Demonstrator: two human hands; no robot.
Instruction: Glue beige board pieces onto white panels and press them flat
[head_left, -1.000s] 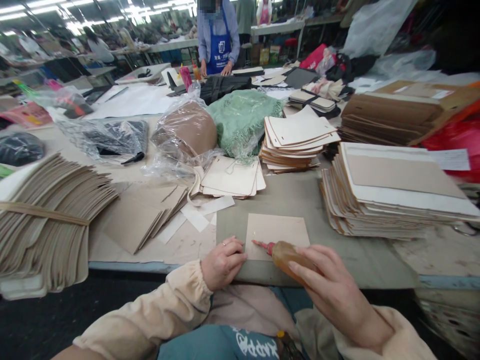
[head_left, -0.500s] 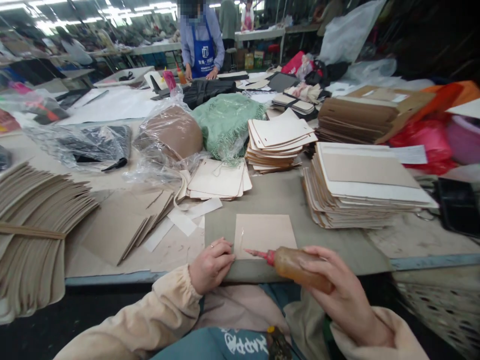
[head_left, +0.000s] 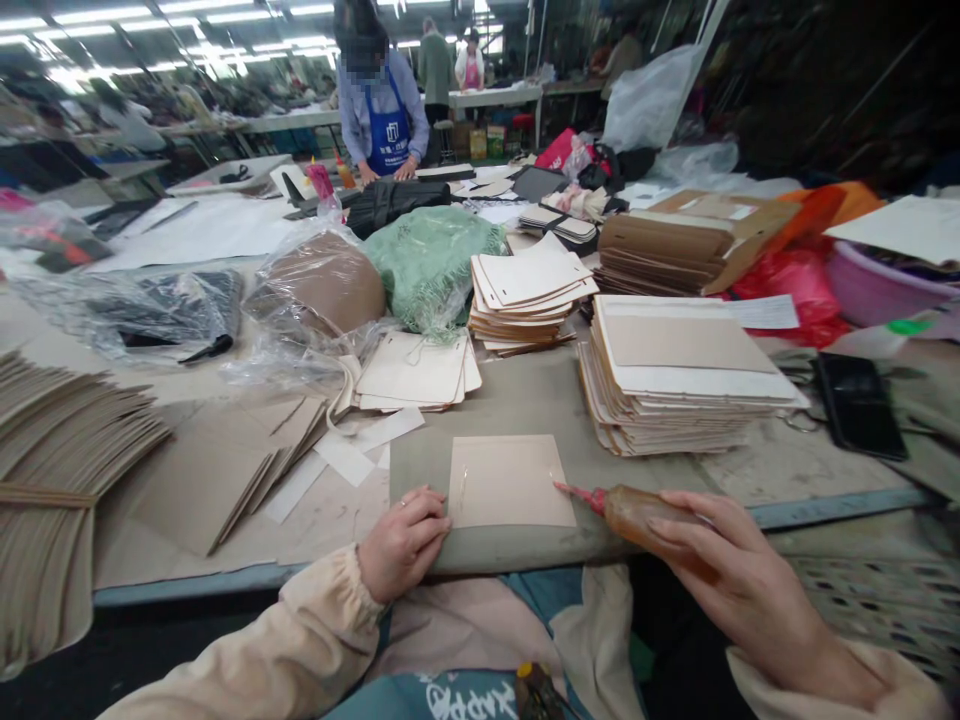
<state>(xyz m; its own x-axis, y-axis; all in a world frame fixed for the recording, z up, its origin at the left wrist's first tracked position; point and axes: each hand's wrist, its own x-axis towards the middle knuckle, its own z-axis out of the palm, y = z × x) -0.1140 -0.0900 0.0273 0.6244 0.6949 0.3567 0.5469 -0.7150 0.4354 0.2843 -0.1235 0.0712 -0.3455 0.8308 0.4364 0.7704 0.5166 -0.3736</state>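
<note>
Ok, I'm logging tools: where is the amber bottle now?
In the head view, the amber bottle is right of center, held in the right hand, its red nozzle over the right edge of the pale sheet.

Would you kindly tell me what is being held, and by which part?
The right hand holds the amber bottle by its rear half; whether the left hand grips anything is unclear.

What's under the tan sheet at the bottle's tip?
The tan sheet lies over a grey-green mat, which shows around its edges. Directly beneath the sheet, everything is covered; I can't tell whether anything lies between.
</note>
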